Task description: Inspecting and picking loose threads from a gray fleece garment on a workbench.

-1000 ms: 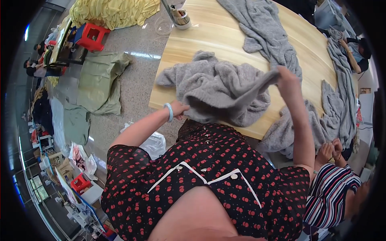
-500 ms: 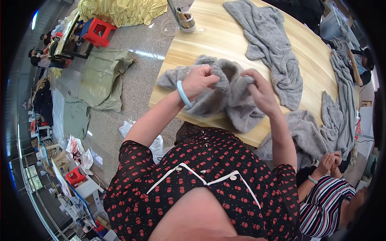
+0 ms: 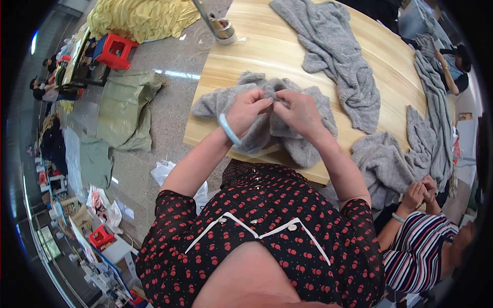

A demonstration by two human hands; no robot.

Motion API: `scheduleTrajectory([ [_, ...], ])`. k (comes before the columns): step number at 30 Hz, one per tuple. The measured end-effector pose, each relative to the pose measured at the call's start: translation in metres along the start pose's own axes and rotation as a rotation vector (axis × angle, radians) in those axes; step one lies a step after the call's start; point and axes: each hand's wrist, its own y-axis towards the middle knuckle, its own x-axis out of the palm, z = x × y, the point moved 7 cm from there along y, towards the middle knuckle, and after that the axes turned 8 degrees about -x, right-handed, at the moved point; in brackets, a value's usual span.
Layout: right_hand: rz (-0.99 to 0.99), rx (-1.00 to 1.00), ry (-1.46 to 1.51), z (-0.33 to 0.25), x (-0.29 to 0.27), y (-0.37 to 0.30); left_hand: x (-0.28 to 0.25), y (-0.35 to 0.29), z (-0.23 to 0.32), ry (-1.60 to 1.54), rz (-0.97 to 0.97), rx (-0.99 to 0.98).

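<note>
While both hands are brought together over the near edge of the pale wooden table, a crumpled grey knitted garment is pinched between them; the left hand, ringed at the wrist by a light blue bangle, is closed on a fold of the knit, and the right hand is closed on the same fold just beside it, fingertips almost touching; the garment is bunched in a heap on the table directly under the hands, with one sleeve-like end trailing toward the table's left corner and another part lying toward the near edge; a second grey knitted garment is spread flat farther back on the table, well apart from the hands; more grey knitwear is draped over the table's right side and down its edge; a small round metal pot is seen at the far left corner of the table; to the right, the hands of another person in a striped top are held together near the hanging knitwear; on the stone floor at the left, a green sack, a heap of yellow cloth and a red plastic stool are seen
</note>
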Motion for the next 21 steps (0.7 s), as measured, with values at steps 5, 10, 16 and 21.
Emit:
scheduleTrajectory([
  [5,0.124,0.022,-0.041,0.025,-0.001,-0.002,0.006,0.005,-0.004,0.240,0.246,0.242],
  [10,0.215,-0.046,-0.041,0.040,-0.003,-0.012,0.022,0.005,0.001,0.716,0.394,0.429],
  [16,-0.110,0.066,-0.009,0.063,0.022,-0.017,-0.002,0.024,-0.030,0.492,0.262,0.036],
  [21,-0.169,-0.040,-0.051,0.080,-0.017,-0.032,-0.019,0.025,-0.037,0.459,-0.019,-0.154],
])
